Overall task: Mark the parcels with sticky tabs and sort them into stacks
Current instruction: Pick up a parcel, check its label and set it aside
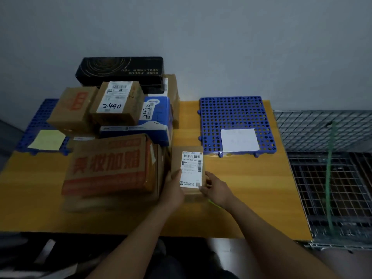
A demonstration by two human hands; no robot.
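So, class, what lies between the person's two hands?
In the head view, a small brown parcel with a shipping sticker lies between the left hand and right hand, which grip its sides.

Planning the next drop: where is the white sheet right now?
Head view, right of centre: the white sheet lies near the front of the right-hand blue grid mat, just beyond the small held parcel.
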